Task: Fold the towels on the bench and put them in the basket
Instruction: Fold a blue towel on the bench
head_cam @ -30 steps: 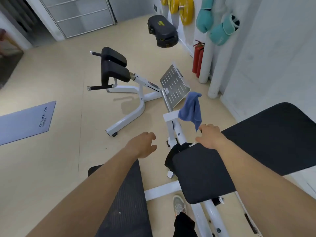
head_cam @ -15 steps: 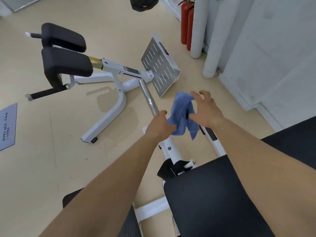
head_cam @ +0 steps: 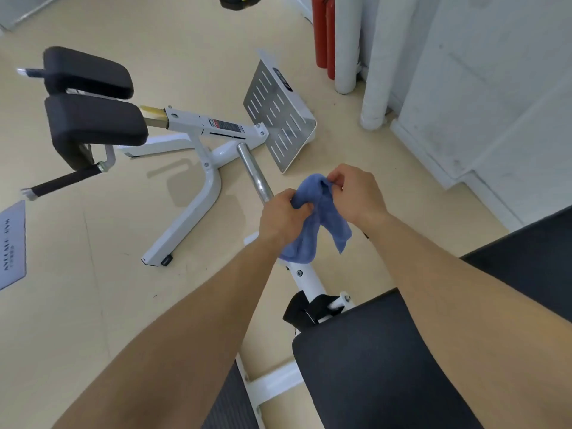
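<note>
A small blue towel (head_cam: 322, 224) hangs bunched over the white frame of the bench, near its chrome bar (head_cam: 254, 172). My left hand (head_cam: 283, 216) grips the towel's left side. My right hand (head_cam: 356, 196) pinches its top edge between thumb and fingers. The black padded bench seat (head_cam: 371, 360) lies below my right forearm. No basket is in view.
A white back-extension machine with black pads (head_cam: 93, 119) and a perforated metal footplate (head_cam: 278, 119) stands on the beige floor ahead. Red fire extinguishers (head_cam: 323, 32) and white pipes (head_cam: 376, 72) stand by the right wall. A grey mat (head_cam: 10, 243) lies at the left edge.
Both hands reached forward from the bench seat to the blue towel and closed on it. The view tilted down and moved nearer the bar.
</note>
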Action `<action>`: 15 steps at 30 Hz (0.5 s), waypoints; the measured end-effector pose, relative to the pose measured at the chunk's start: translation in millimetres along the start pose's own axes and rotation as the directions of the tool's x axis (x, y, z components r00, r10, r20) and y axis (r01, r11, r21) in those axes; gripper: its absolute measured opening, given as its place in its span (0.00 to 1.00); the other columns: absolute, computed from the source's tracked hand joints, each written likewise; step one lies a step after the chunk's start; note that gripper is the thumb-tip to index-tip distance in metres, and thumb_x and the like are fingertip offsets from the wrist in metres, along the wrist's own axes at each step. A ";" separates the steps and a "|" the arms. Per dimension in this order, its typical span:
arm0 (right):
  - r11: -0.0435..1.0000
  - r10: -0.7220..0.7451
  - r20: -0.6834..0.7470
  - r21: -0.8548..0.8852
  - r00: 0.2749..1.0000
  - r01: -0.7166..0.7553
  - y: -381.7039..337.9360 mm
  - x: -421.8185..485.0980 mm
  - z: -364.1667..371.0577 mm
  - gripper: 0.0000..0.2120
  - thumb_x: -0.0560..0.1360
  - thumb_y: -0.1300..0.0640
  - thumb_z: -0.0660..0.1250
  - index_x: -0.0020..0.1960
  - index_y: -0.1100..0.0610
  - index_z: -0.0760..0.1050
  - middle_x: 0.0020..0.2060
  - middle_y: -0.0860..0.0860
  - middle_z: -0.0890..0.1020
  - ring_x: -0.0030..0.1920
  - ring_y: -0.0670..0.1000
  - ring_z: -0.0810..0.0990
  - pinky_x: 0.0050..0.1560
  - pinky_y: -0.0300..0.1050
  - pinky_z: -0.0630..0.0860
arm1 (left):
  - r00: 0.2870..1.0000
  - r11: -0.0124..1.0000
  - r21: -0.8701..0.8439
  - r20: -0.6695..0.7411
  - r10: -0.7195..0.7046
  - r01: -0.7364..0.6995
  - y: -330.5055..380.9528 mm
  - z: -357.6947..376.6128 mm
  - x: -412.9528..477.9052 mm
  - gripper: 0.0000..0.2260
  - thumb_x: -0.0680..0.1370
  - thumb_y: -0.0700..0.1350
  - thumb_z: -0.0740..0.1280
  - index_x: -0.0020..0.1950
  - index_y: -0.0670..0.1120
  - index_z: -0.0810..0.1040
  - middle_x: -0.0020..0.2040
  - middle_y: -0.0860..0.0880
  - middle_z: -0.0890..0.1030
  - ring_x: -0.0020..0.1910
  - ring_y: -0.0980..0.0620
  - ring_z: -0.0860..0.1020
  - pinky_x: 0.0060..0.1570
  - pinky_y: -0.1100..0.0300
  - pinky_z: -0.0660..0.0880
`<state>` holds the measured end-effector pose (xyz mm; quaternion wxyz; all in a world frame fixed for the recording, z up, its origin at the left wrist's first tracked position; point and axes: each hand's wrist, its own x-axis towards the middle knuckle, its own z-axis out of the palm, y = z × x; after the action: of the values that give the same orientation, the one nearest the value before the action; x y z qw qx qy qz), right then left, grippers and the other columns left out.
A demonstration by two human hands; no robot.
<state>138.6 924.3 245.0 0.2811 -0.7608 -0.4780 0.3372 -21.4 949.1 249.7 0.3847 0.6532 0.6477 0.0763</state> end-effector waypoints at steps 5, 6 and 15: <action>0.995 -0.011 -0.037 0.098 0.999 0.015 -34.7 -27.6 -35.2 0.13 0.75 0.65 0.61 0.51 0.52 0.80 0.46 0.48 0.83 0.47 0.53 0.80 0.50 0.48 0.78 | 0.997 0.996 0.047 -0.027 0.077 -0.075 18.0 -55.1 -26.0 0.03 0.75 0.48 0.68 0.44 0.50 0.78 0.37 0.50 0.79 0.38 0.49 0.77 0.37 0.60 0.72; 0.995 -0.012 -0.025 0.101 1.000 0.014 -43.4 -35.7 -43.6 0.13 0.74 0.64 0.61 0.50 0.51 0.79 0.45 0.46 0.82 0.46 0.52 0.80 0.48 0.46 0.77 | 0.996 0.995 0.057 -0.021 0.089 -0.088 20.5 -67.4 -33.2 0.02 0.74 0.48 0.69 0.44 0.50 0.78 0.37 0.51 0.79 0.39 0.48 0.77 0.39 0.59 0.72; 1.000 0.006 0.182 0.023 0.983 -0.010 -97.9 -174.7 -81.4 0.13 0.77 0.61 0.57 0.34 0.57 0.67 0.30 0.52 0.70 0.32 0.53 0.65 0.32 0.45 0.62 | 0.963 0.964 0.126 0.168 0.210 -0.233 28.9 -155.8 -163.7 0.04 0.74 0.48 0.71 0.41 0.52 0.76 0.38 0.51 0.79 0.40 0.49 0.77 0.44 0.53 0.77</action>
<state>94.4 793.2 411.1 0.2439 -0.7255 -0.4945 0.4119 -116.3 867.7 440.2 0.3741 0.7518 0.5426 0.0212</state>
